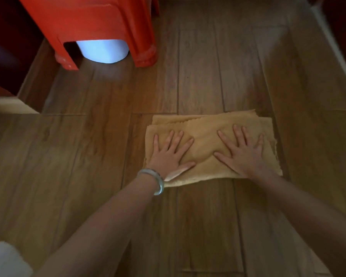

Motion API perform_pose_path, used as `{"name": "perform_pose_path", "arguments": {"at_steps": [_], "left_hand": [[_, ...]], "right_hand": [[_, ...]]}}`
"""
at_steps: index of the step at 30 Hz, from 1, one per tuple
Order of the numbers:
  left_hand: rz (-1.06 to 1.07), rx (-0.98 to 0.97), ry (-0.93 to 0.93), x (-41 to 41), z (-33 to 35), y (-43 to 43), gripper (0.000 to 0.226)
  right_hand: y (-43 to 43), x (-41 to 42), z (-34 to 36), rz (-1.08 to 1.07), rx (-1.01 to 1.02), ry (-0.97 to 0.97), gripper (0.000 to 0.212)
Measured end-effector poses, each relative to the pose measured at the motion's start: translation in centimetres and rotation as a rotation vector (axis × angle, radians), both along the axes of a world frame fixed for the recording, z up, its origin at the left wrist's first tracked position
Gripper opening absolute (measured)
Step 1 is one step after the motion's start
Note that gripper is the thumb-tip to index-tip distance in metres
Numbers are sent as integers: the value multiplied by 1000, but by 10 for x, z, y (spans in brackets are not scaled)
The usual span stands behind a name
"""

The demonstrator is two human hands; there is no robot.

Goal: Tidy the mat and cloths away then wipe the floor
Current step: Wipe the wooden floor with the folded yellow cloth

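Single wide head-worn view, tilted steeply down and forward, close over the wooden floor (204, 76)

Red stool (84, 23) cut off by the top edge, only legs and lower sides in view. Pale rounded thing (103, 50) between its legs, top hidden, too blurred to identify. White shape (4, 258) in the bottom left corner, cropped and out of focus. Parts of the tan cloth (206, 136) covered by the left hand (170, 154) and right hand (242, 154); number of folded layers unclear. Both forearms (100, 226) cropped at the bottom edge.
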State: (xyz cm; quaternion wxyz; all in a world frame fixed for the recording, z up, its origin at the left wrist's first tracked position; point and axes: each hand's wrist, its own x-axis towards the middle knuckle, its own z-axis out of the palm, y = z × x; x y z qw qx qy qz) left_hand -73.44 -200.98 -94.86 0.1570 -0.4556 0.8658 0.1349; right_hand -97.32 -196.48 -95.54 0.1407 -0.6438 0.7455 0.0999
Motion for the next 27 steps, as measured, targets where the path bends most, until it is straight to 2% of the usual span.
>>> {"name": "perform_pose_path", "arguments": {"at_steps": [4,8,10,14,17,21,27], "left_hand": [[-73,-70,7,13,-4,-24,71],[-120,-158,100,85,-10,-1,70],[-95,-174,82,130,-14,14,69],[9,-197,78,190,-15,15,69],[87,-198,66,208,-15,-7,69],[197,-195,59,218,-15,-52,70],[241,-177,59,210,-14,-110,75]], "right_hand": [[-13,17,5,-25,42,8,75],[8,69,2,129,26,-22,75],[11,105,-4,237,-64,-49,74],[-21,166,-5,335,-92,-86,72],[-56,190,-5,349,-119,-54,78],[-107,206,-4,258,-71,-55,81],[-154,204,0,245,-51,-60,71]]}}
